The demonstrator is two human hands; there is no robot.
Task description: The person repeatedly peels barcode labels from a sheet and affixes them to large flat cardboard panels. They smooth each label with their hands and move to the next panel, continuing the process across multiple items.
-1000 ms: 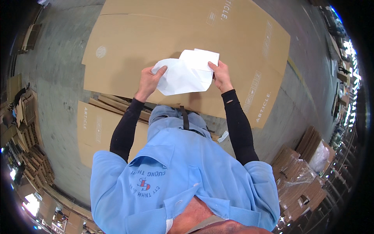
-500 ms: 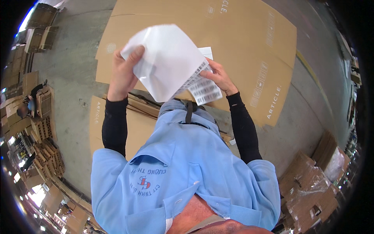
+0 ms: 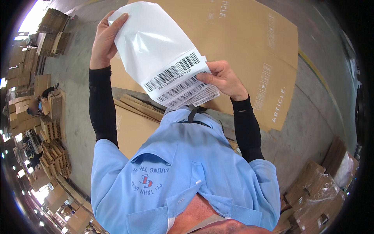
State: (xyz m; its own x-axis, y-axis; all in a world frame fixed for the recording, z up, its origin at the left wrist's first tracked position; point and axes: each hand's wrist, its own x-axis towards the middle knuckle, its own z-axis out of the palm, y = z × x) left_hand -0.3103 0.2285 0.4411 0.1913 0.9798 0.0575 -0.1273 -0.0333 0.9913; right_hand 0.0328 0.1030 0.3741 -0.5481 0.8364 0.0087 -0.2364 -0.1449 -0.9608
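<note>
A glossy white sheet [image 3: 152, 43] is stretched between my hands above the cardboard. My left hand [image 3: 106, 41] pinches its upper left corner between thumb and fingers. Along the lower edge, several white barcode labels [image 3: 183, 84] lie fanned in overlapping rows. My right hand [image 3: 226, 79] grips these labels at their right side, thumb on top and fingers mostly underneath. Beneath the papers lies a large flat brown cardboard sheet [image 3: 241, 50] with white printing. Whether the glossy sheet is joined to the labels below it, I cannot tell.
More flat cardboard [image 3: 132, 132] and narrow strips [image 3: 140, 108] lie close to my waist. Wooden pallets [image 3: 54, 158] and stacked cardboard [image 3: 52, 21] stand at the left, where another person [image 3: 35, 106] is. Crumpled cardboard with clear plastic film [image 3: 319, 195] sits at lower right.
My left hand has moved up and left with the glossy sheet's corner. The sheet has swung up and the barcode rows are now fanned out in plain view. My right hand keeps its grip.
</note>
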